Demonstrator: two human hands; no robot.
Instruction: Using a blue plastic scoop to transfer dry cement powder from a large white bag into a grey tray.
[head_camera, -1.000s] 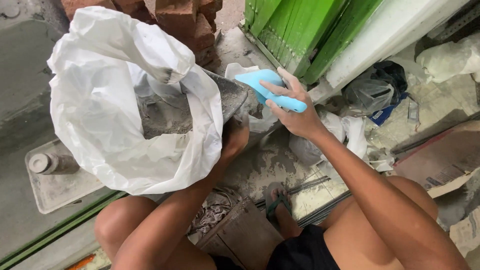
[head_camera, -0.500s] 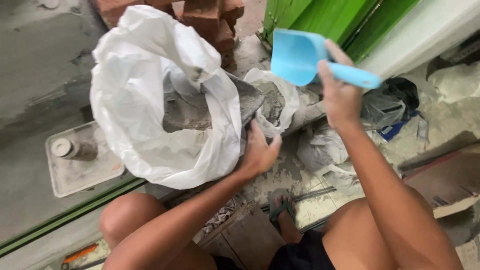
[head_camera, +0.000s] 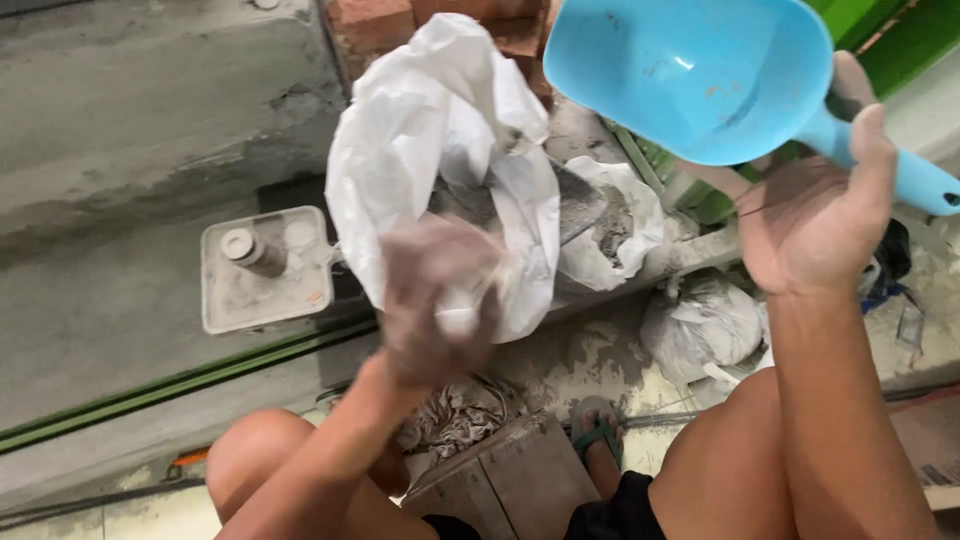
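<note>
My right hand (head_camera: 815, 205) holds a light blue plastic scoop (head_camera: 690, 70) by its handle, raised close to the camera at the upper right, its bowl looking empty. My left hand (head_camera: 435, 300) is blurred in motion, lifted in front of a large white plastic sack (head_camera: 440, 140) that holds grey powder. The hand holds nothing that I can see, and its fingers are too blurred to read. A smaller white bag with grey powder (head_camera: 610, 225) lies just right of the sack.
Red bricks (head_camera: 370, 20) stand behind the sack. A dusty white tray with a small bottle (head_camera: 262, 268) lies at left on the grey concrete. Tied plastic bags (head_camera: 700, 325), a green door frame (head_camera: 900, 50), rags (head_camera: 455, 415) and a wooden block (head_camera: 500, 480) lie around my bare knees.
My right hand has lifted the scoop up and toward the camera. My left hand has left the sack's edge and swung upward. The view has shifted, so the sack sits further right.
</note>
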